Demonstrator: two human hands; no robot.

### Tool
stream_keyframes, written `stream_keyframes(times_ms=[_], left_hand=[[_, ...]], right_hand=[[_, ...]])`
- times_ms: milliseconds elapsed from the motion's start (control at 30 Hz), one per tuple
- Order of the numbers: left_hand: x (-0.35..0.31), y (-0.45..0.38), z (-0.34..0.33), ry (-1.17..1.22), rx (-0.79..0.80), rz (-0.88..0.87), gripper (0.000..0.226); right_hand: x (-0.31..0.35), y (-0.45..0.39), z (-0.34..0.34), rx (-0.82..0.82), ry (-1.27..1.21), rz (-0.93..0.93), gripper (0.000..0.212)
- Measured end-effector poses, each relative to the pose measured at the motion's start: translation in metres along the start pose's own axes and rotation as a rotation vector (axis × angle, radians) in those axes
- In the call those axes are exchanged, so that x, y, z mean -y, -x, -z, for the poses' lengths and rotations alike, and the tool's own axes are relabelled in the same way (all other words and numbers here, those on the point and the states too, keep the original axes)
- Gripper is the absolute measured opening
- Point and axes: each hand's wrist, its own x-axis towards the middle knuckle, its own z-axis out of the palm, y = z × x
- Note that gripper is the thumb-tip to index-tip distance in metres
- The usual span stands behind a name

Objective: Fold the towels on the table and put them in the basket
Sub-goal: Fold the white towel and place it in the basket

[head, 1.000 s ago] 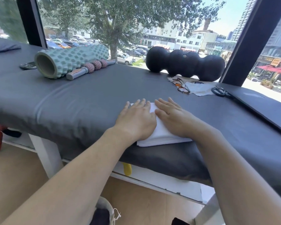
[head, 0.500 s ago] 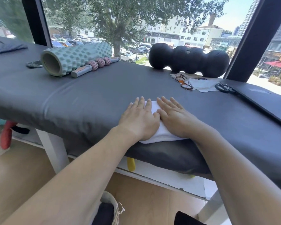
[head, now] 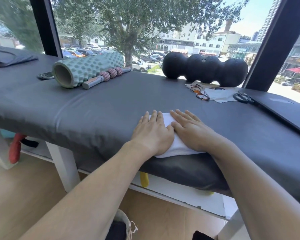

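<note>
At 10 o'clock on the grey table point(head: 111, 108) lie a dark phone point(head: 45, 75), a ridged green foam roller point(head: 87, 71) and, touching its right side, a massage stick point(head: 106, 77) with pink balls. The left hand point(head: 152, 132) rests palm-down on the left half of the folded white towel point(head: 173, 146), fingers straight and close together. The towel sits at the table's near edge, at 6 o'clock from table centre. The right hand point(head: 190, 130) presses flat on the towel's right half, fingers straight and slightly spread; the two thumbs meet over the towel's middle. At 1 o'clock stands a black lobed roller point(head: 204, 70), with glasses point(head: 200, 92) on a cloth point(head: 220, 96) just in front. At 2 o'clock lie scissors point(head: 242, 97) beside a dark laptop point(head: 282, 108).
</note>
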Motion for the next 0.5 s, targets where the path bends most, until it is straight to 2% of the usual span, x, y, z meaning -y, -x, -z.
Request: stream_keyframes(times_ms=[500], left_hand=[[0.0,0.001,0.001,0.025,-0.015,0.003,0.066]], right_hand=[[0.003,0.007,0.001,-0.014,-0.017,0.007,0.055]])
